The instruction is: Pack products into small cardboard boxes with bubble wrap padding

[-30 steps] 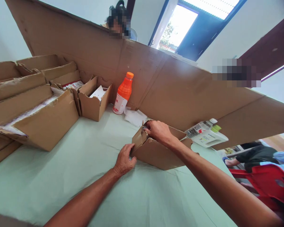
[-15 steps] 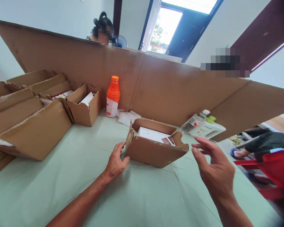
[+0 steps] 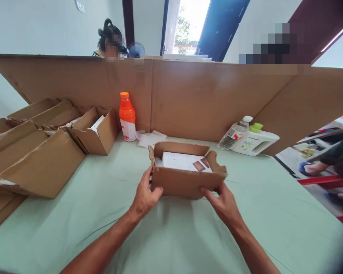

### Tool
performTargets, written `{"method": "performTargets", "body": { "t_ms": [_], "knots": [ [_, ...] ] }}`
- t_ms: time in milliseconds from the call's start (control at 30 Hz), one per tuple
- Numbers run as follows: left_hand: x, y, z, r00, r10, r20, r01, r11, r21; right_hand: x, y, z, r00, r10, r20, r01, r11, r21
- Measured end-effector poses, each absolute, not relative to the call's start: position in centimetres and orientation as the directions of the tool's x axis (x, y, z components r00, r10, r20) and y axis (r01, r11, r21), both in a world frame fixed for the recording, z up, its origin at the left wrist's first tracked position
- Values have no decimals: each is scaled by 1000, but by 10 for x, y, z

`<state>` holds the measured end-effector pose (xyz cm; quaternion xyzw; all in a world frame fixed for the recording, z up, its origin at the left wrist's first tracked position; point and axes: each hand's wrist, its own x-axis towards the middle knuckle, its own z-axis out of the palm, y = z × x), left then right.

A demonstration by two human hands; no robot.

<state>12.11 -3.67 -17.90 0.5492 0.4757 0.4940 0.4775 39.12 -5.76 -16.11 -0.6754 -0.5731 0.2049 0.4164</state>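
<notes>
A small open cardboard box [image 3: 180, 185] stands in front of me on the green cloth. Inside it lies a white box [image 3: 178, 161] with brown squares printed near one end. My left hand [image 3: 145, 192] grips the cardboard box at its left end, thumb on the near side and fingers partly hidden behind the end wall. At the lower right corner my right hand [image 3: 221, 199] holds the same box, its thumb against the front and its other fingers tucked around the end.
More open cardboard boxes [image 3: 45, 163] crowd the left. An orange bottle [image 3: 127, 118], crumpled white tissue [image 3: 151, 139], a clear plastic bottle [image 3: 234, 134] and a white jug [image 3: 254, 142] with a green cap line the cardboard partition [image 3: 194, 102]. A person [image 3: 111, 42] is beyond it.
My right hand has moved left and closed on the cardboard box's right end. My left hand has taken hold of the left end. The camera view has levelled.
</notes>
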Motion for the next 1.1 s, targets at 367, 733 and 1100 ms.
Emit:
{"method": "performTargets", "body": {
  "t_ms": [367, 733, 1100],
  "knots": [
    [68, -119, -187, -28, 997, 66, 117, -63, 991, 347, -112, -171, 182, 966, 185, 605, 38, -795],
    [26, -161, -215, -229, 956, 184, 248, -126, 961, 303, -79, -173, -12, 987, 160, 617, 133, -776],
    [0, -171, -214, -276, 940, 199, 282, -119, 952, 268, -56, -171, -120, 986, 118, 562, 165, -810]
  ]
}}
